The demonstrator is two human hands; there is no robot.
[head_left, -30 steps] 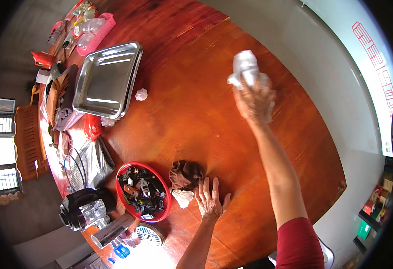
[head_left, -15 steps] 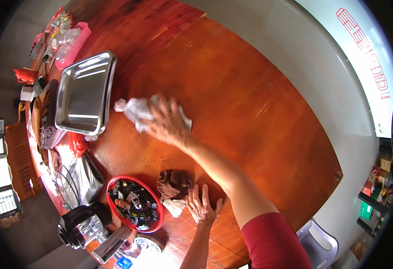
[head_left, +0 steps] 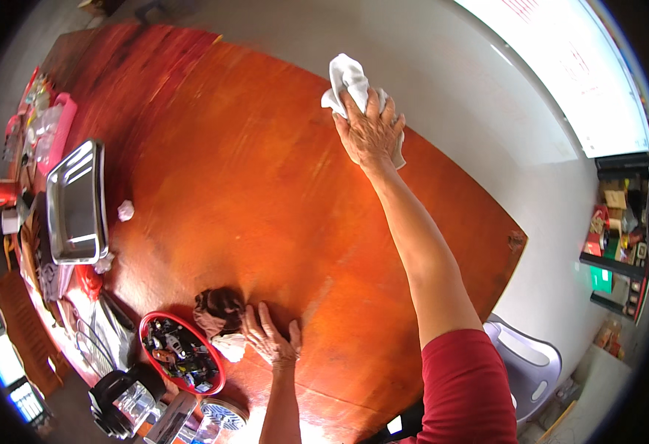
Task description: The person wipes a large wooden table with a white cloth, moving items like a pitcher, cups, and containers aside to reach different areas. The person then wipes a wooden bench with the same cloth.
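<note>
My right hand [head_left: 372,133] presses a white cloth [head_left: 348,76] onto the far edge of the reddish-brown wooden table [head_left: 265,170]. Fingers spread across the cloth, and part of it sticks out past the edge. Near the front of the table my left hand [head_left: 271,339] lies flat with its fingers stretched out, holding nothing. Just left of its fingertips sit a crumpled dark brown cloth [head_left: 219,309] and a pale folded cloth or paper [head_left: 230,345]. Whether the fingertips touch them I cannot tell.
A red oval basin [head_left: 216,376] of small dark parts stands at front left, by a black-handled clear jug [head_left: 133,399]. Along the left are a metal tray [head_left: 79,203], a pink basket [head_left: 62,133] and a crumpled white scrap [head_left: 125,211]. A pale plastic chair [head_left: 528,355] stands right.
My right hand has swept the white cloth away from beside the metal tray to the table's far edge. The view has shifted rightward. My left hand stays flat beside the brown cloth.
</note>
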